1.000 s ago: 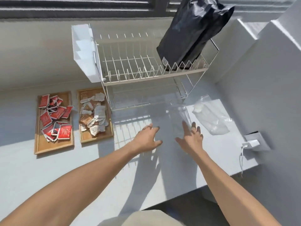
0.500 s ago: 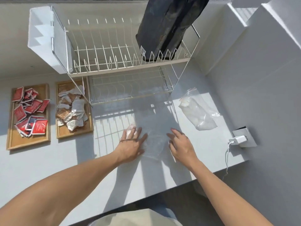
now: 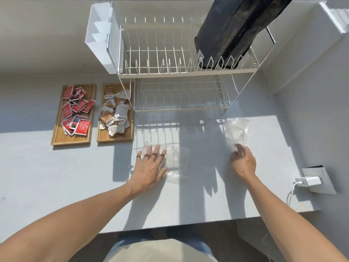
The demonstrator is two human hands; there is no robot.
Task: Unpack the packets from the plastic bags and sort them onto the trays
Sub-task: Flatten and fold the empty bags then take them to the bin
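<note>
Two flat clear plastic bags lie on the white counter. My left hand point(image 3: 151, 165) rests flat on the left end of the nearer bag point(image 3: 176, 161), fingers spread. My right hand point(image 3: 243, 161) is at the near end of the other bag point(image 3: 236, 129), fingers curled onto its edge. At the left are two wooden trays: the left tray point(image 3: 56, 138) holds a pile of red packets point(image 3: 75, 112), and the right tray point(image 3: 117, 138) holds brown and white packets point(image 3: 115, 114).
A two-tier white wire dish rack point(image 3: 179, 72) stands behind the bags, with a large black bag point(image 3: 232, 31) on its top tier. A white charger point(image 3: 307, 181) sits plugged in at the right. The counter's front edge point(image 3: 188, 222) runs close to my body.
My right hand has left the middle bag and moved right to the second bag. My left hand slid left and stays flat on the first bag. The view has shifted.
</note>
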